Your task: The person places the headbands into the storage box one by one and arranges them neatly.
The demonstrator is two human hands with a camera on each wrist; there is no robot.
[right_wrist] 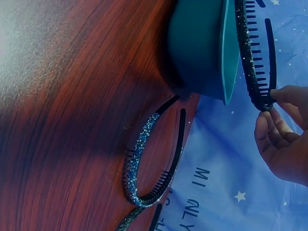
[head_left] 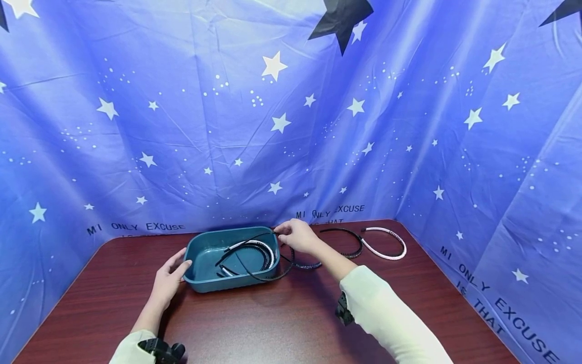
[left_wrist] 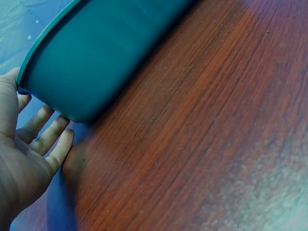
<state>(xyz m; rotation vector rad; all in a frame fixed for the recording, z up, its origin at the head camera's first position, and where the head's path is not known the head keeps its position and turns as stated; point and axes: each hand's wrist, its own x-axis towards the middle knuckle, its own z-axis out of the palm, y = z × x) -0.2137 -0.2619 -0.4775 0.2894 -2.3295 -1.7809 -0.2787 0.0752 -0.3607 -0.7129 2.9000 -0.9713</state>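
Note:
In the head view, my left hand [head_left: 164, 279] holds the left end of a dark teal plastic bin [head_left: 227, 287], thumb at the rim and fingers along the outer wall. My right hand [head_left: 297, 236] pinches a black glittery toothed headband [right_wrist: 248, 57] between thumb and fingertips. That headband hangs over the bin's right end and front wall. Inside the bin lie several headbands, one of them white [head_left: 272, 255], overlapping at the right side. Right of the bin, a blue-silver glitter headband [right_wrist: 139, 139] lies on the table, partly hidden by my right wrist in the head view.
Farther right on the brown wooden table [head_left: 282, 323] lie a black headband [head_left: 356, 247] and a pale pink-white headband [head_left: 400, 253]. A blue star-patterned cloth [head_left: 236, 126] hangs behind the table and along its sides.

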